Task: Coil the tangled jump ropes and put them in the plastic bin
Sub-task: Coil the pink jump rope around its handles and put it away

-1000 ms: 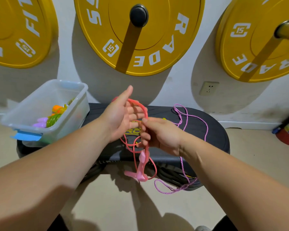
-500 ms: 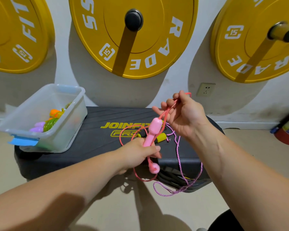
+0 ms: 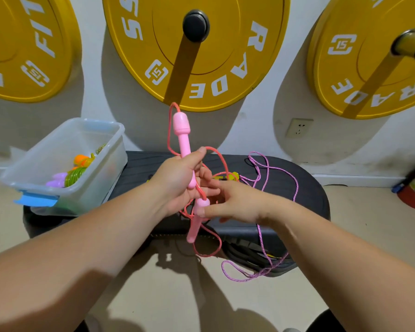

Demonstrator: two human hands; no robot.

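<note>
Above the black plastic step platform [image 3: 309, 204], left hand [image 3: 177, 183] grips one pale pink plastic handle [image 3: 181, 130] upright, fingers curled round it. Right hand [image 3: 237, 203] pinches the second pink handle [image 3: 194, 226] near its top, between thumb and fingertips. Coral cord [image 3: 169, 133] loops between the handles. Purple braided rope [image 3: 296, 188] lies on the platform, trailing over its front edge. Translucent plastic bin [image 3: 110, 168] sits at the platform's left end, holding a coiled green rope [image 3: 76, 174].

A gym: yellow weight plates [image 3: 194, 51] on wall pegs, black step platform [image 3: 297, 188].
</note>
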